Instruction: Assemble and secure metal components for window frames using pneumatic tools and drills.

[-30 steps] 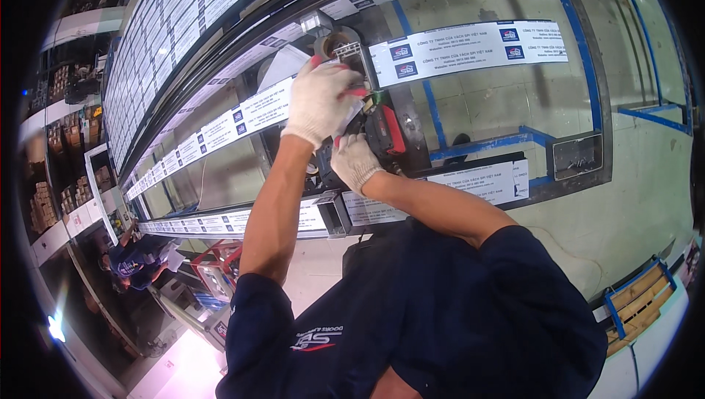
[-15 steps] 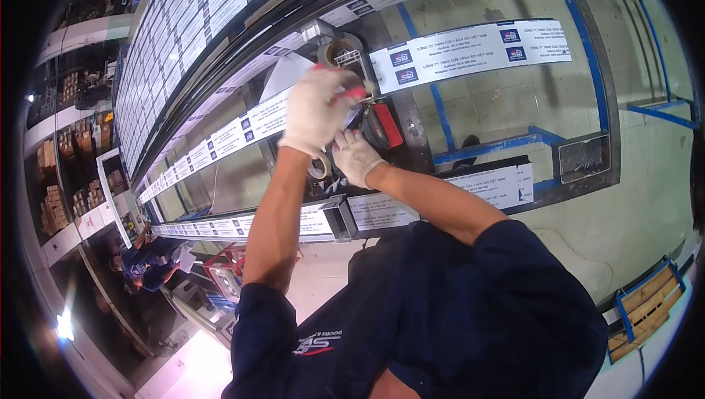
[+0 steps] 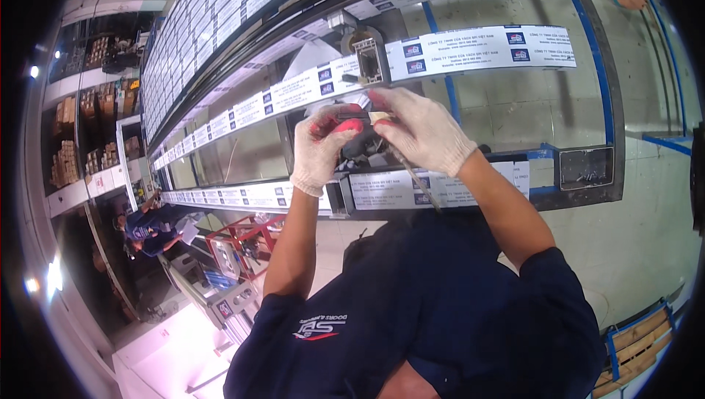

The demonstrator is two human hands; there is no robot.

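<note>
Both my hands wear white gloves with red fingertips and are raised in front of a dark aluminium frame [image 3: 470, 201] wrapped in white printed tape. My left hand [image 3: 322, 148] is closed around a dark power tool [image 3: 360, 146] with a red part. My right hand [image 3: 420, 129] meets it from the right, its fingertips pinching a small pale piece [image 3: 379, 115] at the tool's front. A thin metal rod [image 3: 420, 182] slants down from under my right palm. Just above the hands, a short upright profile end [image 3: 369, 61] sticks out of the taped crossbar [image 3: 470, 46].
A large stack of taped profiles [image 3: 220, 10] runs along the upper left. Shelves with boxes [image 3: 73, 142] stand at the far left. Another person in blue [image 3: 143, 226] works below beside a red cart [image 3: 246, 241]. A wooden pallet [image 3: 639, 340] lies at the lower right.
Both hands have come down from the upright profile end with the tool. My right hand has moved from under the tool to its front, and the fingers now pinch there.
</note>
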